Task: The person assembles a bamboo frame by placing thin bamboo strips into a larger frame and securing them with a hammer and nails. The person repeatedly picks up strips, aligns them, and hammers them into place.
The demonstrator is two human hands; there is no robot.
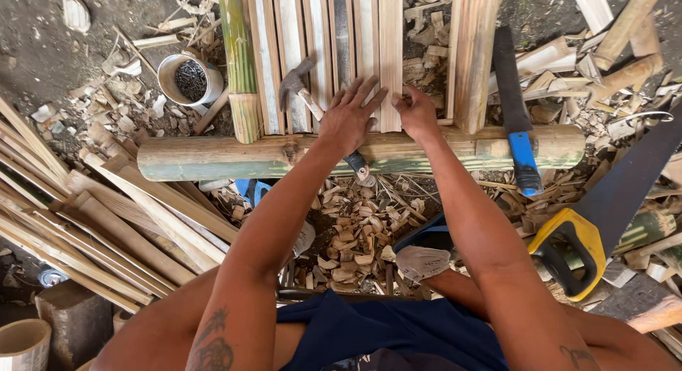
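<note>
The left hand [348, 119] lies flat, fingers spread apart, pressing on the pale bamboo slats [323, 51] where they cross the thick bamboo pole [213, 156]. The right hand [417, 114] sits just beside it, fingers pinched together on the edge of one slat — whether the grip holds something small there I cannot tell. The slats run side by side away from the person, their near ends resting on the pole, which lies crosswise on the ground.

A hammer [295, 83] lies on the slats, its handle passing under the left hand. Right of the hands, a blade with a blue handle [518, 129] rests across the pole — near it a handsaw with a yellow and black handle [575, 247]. A white tub of nails [190, 78] stands to the left among wood chips [352, 236].
</note>
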